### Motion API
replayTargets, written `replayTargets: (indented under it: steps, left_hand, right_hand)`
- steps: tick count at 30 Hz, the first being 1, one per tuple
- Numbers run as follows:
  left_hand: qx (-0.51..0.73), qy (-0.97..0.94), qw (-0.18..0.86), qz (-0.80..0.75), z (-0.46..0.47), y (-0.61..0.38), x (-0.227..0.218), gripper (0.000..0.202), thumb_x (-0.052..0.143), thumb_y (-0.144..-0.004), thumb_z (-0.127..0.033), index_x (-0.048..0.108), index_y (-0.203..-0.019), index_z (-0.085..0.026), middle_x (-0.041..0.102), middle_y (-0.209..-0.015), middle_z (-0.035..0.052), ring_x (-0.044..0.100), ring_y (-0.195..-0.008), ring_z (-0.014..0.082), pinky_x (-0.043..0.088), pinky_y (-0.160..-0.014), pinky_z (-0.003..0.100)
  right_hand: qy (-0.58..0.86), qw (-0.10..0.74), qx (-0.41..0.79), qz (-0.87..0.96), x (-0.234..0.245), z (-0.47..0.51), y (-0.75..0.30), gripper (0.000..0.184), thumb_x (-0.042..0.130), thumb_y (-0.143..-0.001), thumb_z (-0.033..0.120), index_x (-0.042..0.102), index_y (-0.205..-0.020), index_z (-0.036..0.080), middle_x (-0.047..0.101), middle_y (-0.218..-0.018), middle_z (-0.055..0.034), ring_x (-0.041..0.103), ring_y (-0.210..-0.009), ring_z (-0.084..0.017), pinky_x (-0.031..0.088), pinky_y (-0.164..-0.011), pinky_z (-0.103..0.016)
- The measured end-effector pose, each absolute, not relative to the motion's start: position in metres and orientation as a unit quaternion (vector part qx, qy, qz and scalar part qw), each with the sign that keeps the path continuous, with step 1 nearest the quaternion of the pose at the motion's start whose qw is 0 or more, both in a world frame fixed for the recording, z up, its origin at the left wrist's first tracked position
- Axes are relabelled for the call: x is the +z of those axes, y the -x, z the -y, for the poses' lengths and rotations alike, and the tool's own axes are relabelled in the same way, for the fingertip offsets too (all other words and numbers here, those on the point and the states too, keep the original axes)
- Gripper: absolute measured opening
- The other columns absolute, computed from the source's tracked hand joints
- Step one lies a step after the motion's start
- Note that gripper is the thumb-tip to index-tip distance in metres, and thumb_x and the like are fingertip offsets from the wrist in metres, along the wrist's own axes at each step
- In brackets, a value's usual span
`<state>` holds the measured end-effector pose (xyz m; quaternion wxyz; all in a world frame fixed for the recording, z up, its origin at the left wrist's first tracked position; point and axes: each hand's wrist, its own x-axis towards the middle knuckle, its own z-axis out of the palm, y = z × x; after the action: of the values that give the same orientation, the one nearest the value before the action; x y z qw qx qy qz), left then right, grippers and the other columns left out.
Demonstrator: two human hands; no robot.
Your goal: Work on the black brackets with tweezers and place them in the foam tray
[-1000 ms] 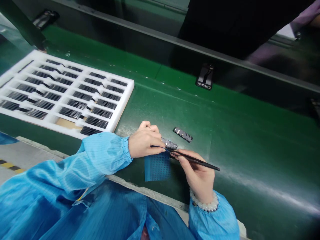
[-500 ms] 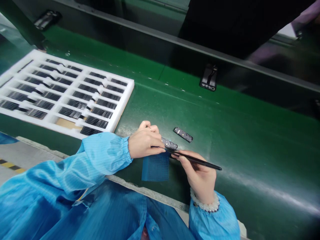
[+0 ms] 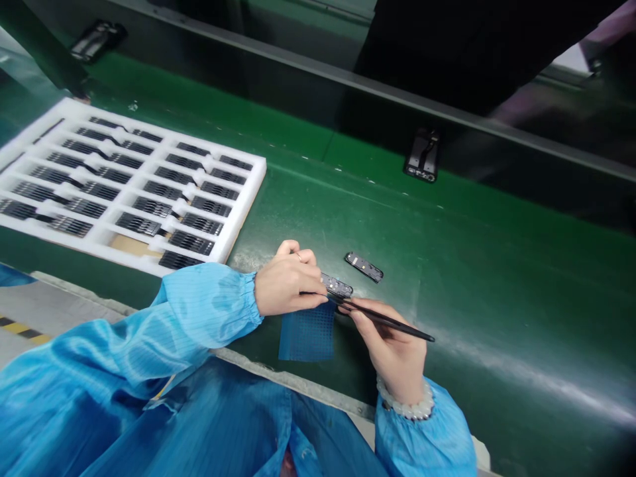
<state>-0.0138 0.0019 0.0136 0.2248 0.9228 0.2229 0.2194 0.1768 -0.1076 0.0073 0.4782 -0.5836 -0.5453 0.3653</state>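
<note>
Left hand [image 3: 291,285]: dark part [image 3: 340,286] is pinched beside blue sheet [image 3: 307,334].
Right hand [image 3: 395,352]: tweezers [image 3: 410,327] are pinched, right of blue sheet.

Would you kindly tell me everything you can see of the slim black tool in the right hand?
The slim black tool is long, straight and narrow, with a smooth, dark surface; its material is unclear. The right hand grips it between thumb and fingers, much like a pen. Its free end slants out beyond the hand, over the green bench. The other end points toward the left hand; whether its tip touches anything is too small to tell.
</note>
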Motion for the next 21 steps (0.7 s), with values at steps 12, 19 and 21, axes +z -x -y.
replayTargets:
  steps: [12, 19, 21]
  left_hand:
    - [0.235, -0.922, 0.212, -0.221, -0.0019, 0.013, 0.0134, 0.02, 0.058, -0.087, -0.027, 0.067, -0.071, -0.02, 0.064, -0.064, -0.0043, 0.048, -0.073, 0.0122, 0.02, -0.079, 0.036]
    - [0.232, -0.922, 0.214, -0.222, -0.0017, 0.0141, 0.0135, 0.024, 0.054, -0.09, -0.03, 0.066, -0.071, -0.02, 0.064, -0.064, -0.0038, 0.048, -0.074, 0.0123, 0.02, -0.08, 0.036]
    - [0.23, -0.923, 0.217, -0.222, -0.0015, 0.0143, 0.0136, 0.025, 0.054, -0.09, -0.03, 0.066, -0.07, -0.02, 0.065, -0.065, -0.0037, 0.048, -0.073, 0.0123, 0.02, -0.079, 0.036]
  right_hand:
    - [0.569, 0.483, 0.347, 0.568, 0.007, 0.1086, -0.1779, 0.027, 0.064, -0.08, 0.01, 0.068, -0.101, 0.027, 0.073, -0.094, -0.0013, 0.071, -0.082, -0.017, 0.058, -0.077, -0.03]
    - [0.573, 0.485, 0.357, 0.556, 0.0073, 0.1089, -0.1776, 0.027, 0.064, -0.08, 0.011, 0.068, -0.101, 0.028, 0.073, -0.095, -0.0007, 0.071, -0.082, -0.017, 0.058, -0.077, -0.031]
    - [0.574, 0.48, 0.356, 0.56, 0.0074, 0.1086, -0.1777, 0.027, 0.065, -0.08, 0.012, 0.068, -0.102, 0.028, 0.073, -0.094, -0.0008, 0.071, -0.082, -0.017, 0.058, -0.077, -0.03]
